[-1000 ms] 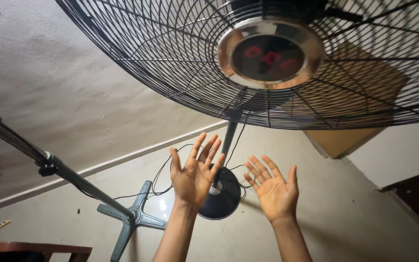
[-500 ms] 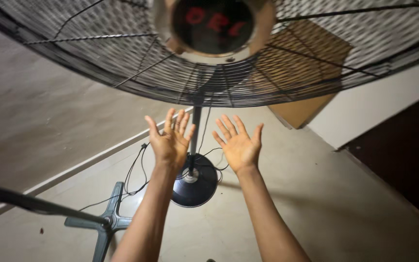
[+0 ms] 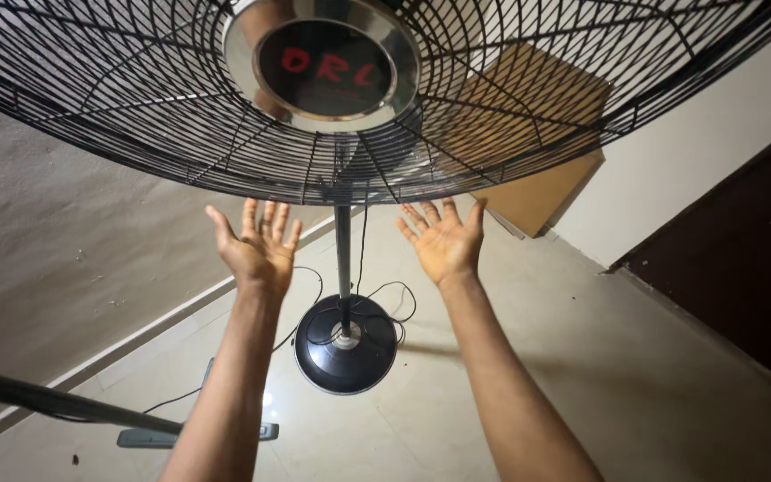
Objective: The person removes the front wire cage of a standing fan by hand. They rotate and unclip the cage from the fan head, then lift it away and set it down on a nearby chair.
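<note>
Both hands have spread wider apart and risen since a moment ago — the left hand [image 3: 259, 247] and right hand [image 3: 443, 243] are open, palms up, grasping nothing, just under the black fan grille [image 3: 136, 116]. Farther down — the round fan base [image 3: 346, 344] stands on the floor [image 3: 635, 375].

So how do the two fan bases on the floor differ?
The round base is a glossy black disc standing in full view between the forearms, with a cord looped around it. The cross base is flat, grey-green and spoked, largely hidden behind the left forearm, and its pole slants off to the left. Both rest on the tiled floor.
</note>
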